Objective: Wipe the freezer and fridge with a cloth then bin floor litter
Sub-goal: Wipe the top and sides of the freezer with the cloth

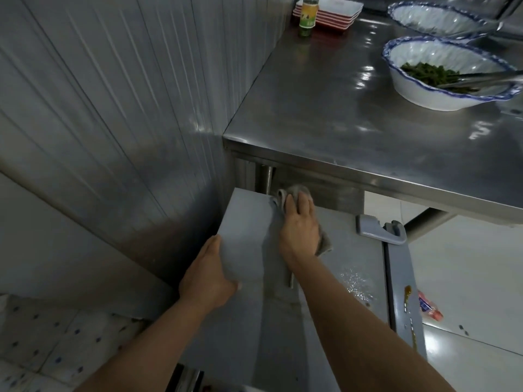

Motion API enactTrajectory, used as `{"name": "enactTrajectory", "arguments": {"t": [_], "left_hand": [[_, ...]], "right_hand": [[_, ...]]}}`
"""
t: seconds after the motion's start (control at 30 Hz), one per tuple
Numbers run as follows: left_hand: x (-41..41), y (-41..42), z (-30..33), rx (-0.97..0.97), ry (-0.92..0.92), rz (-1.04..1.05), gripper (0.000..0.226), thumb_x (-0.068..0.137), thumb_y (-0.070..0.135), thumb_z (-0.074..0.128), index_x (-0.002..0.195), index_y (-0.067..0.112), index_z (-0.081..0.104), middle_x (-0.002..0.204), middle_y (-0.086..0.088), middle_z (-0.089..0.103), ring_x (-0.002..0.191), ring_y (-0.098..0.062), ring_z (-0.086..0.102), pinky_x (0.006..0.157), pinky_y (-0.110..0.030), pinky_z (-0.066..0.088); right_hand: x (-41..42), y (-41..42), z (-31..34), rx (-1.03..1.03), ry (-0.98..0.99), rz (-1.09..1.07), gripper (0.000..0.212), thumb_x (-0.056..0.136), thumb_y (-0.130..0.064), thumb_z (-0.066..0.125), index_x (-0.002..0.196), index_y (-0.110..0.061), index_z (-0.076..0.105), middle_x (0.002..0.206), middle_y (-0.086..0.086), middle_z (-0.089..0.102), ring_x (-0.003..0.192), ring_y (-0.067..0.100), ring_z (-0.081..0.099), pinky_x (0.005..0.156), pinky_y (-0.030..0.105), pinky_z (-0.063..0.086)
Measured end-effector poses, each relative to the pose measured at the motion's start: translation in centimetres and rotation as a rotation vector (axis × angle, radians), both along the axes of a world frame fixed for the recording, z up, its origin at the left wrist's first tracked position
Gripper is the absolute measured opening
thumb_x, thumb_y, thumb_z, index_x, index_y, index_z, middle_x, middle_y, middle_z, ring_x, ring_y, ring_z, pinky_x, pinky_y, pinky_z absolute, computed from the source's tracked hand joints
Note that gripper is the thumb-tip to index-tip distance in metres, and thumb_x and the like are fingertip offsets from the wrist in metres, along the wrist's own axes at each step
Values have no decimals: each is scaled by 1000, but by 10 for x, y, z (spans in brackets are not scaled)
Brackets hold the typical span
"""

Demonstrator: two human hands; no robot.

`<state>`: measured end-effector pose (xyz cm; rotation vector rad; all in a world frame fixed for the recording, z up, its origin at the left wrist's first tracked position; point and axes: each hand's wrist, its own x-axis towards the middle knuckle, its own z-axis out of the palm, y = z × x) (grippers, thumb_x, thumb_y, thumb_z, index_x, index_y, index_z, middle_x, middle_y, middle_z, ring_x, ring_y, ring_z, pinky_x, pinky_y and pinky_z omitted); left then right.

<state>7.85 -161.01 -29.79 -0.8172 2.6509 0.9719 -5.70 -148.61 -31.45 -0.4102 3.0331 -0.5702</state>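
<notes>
Right hand [298,224] flat, fingers straight, pressing cloth [294,193] at twelve o'clock on freezer lid [246,222] — left hand [209,275], relaxed, bracing nine-o'clock edge.

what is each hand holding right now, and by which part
The right hand presses the grey cloth flat under its palm and fingers. The left hand holds nothing; it rests on the freezer lid.

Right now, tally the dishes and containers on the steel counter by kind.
Blue-rimmed bowls: 2, one empty, one holding greens
Stack of red-and-white trays: 1
Bottle: 1
Total: 4
</notes>
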Motion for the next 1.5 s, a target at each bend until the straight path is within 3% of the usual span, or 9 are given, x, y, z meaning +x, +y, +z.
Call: {"name": "enactTrajectory", "arguments": {"t": [0.07,0.2,0.3,0.43,0.7,0.97,1.2,1.3,1.5], "left_hand": [[1,-2,-3,14,-3,-13,105,74,33,75,149,19,4,157,6,9,142,-15,20,111,-32,27],[-1,-3,-3,53,12,-6,107,71,33,78,149,22,6,156,7,15,140,-14,25,110,-36,33],[6,-4,-1,72,-23,17,106,71,32,78,149,21,8,155,5,18,139,-17,27,110,-35,32],[37,-1,3,122,-42,72,69,71,28,75,128,22,36,132,-2,51,118,-24,50,94,-37,46],[79,6,1,109,-85,172,58,77,31,72,123,13,42,122,-9,57,110,-30,55,86,-37,49],[80,7,-6,174,23,167,67,77,22,73,132,16,36,131,-4,52,119,-27,50,91,-35,45],[70,22,5,-35,58,-15,73,78,9,64,140,9,26,148,-9,25,133,-28,31,102,-40,38],[60,31,11,-165,0,-136,78,80,15,63,144,12,18,156,-4,5,142,-25,8,109,-41,30],[45,56,10,-176,12,-200,77,83,12,57,147,13,13,157,-4,2,144,-21,0,117,-37,13]], "right_hand": [[1,-31,0,-35,-18,176,46,99,-14,33,145,-15,31,157,5,12,143,27,16,108,40,34],[-3,-73,0,-137,-87,475,51,96,-8,40,146,-16,31,159,5,10,145,23,12,116,29,11],[-5,-69,2,-133,-125,525,54,94,-3,43,146,-14,32,158,5,11,145,21,14,118,25,9],[39,-43,8,-208,-169,609,54,90,4,45,141,-12,39,156,8,20,144,20,18,115,17,2],[114,4,8,-94,-143,843,44,95,-14,50,139,-23,45,154,-1,26,144,18,21,116,20,2],[38,-11,5,-33,-7,479,52,95,-5,41,143,-23,38,157,1,18,144,20,20,119,30,12],[149,70,-1,-38,-8,754,43,87,-28,58,130,-25,57,145,1,44,130,27,47,104,43,41],[126,84,-2,27,64,822,50,83,-18,59,132,-24,54,145,2,44,129,26,48,105,44,38],[30,94,0,30,57,444,58,89,-7,56,142,-23,39,153,2,31,140,27,30,115,43,22]]}}
